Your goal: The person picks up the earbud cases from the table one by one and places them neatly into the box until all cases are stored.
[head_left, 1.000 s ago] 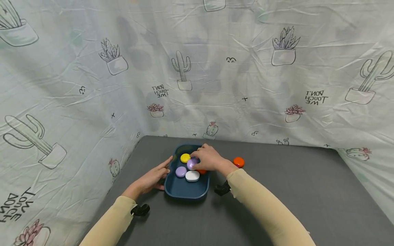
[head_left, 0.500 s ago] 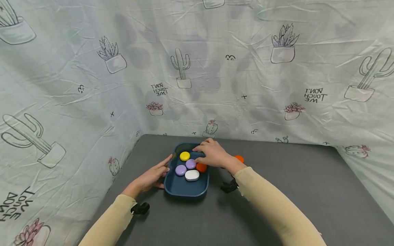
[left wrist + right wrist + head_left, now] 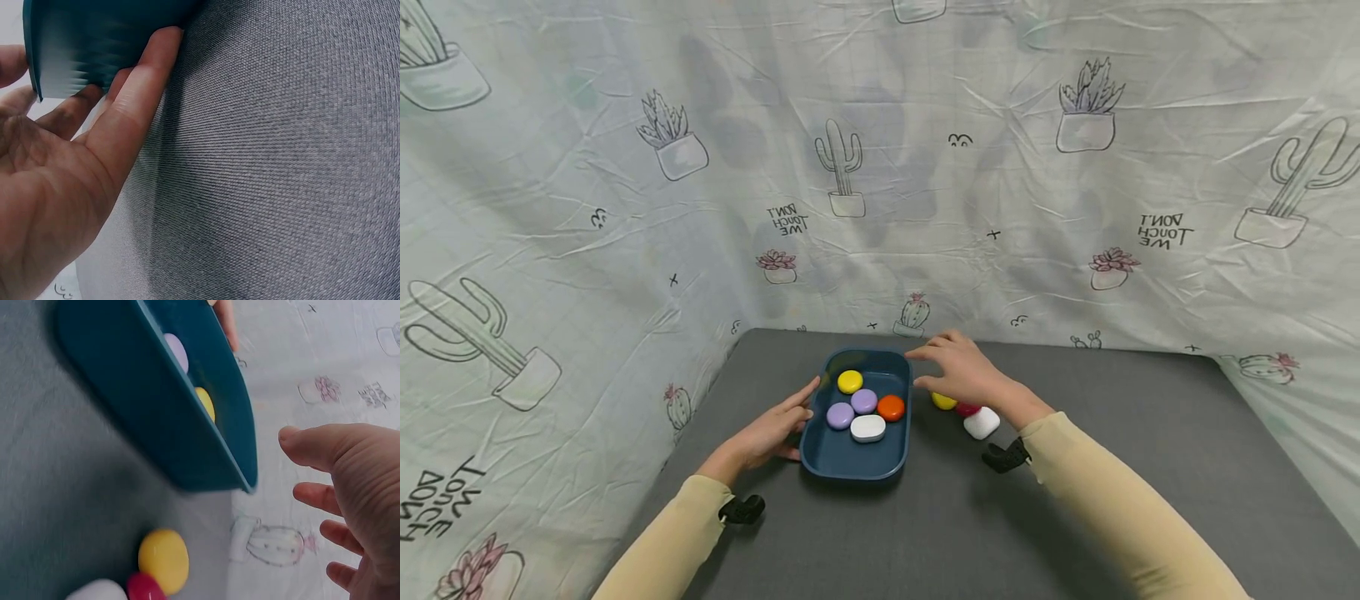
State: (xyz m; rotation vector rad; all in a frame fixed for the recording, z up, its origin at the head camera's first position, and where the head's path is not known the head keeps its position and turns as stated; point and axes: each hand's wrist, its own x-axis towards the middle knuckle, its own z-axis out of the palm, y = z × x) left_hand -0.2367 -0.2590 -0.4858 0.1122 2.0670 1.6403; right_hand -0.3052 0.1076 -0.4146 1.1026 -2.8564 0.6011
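Observation:
A dark blue tray (image 3: 855, 464) holds a yellow disc (image 3: 850, 382), two lilac discs (image 3: 864, 401), an orange-red disc (image 3: 891, 407) and a white oval piece (image 3: 868, 428). At the tray's left side, my left hand (image 3: 767, 435) rests its extended fingers against the outer wall; in the left wrist view, fingertips (image 3: 164, 40) touch that wall low down. My right hand (image 3: 958, 367) hovers just off the tray's right rim, fingers spread and holding nothing. Beneath it lie a yellow piece (image 3: 164, 560), a crimson piece (image 3: 145, 587) and a white piece (image 3: 981, 423), partly hidden by the hand.
A dark grey tabletop (image 3: 1112, 467) surrounds the tray. Behind and to the left hangs a pale cloth (image 3: 925, 192) with cactus drawings, meeting the table's back edge.
My right hand let go of a lilac disc in the tray and moved right, out past the rim. The loose yellow, crimson and white pieces came into view. My left hand stayed put.

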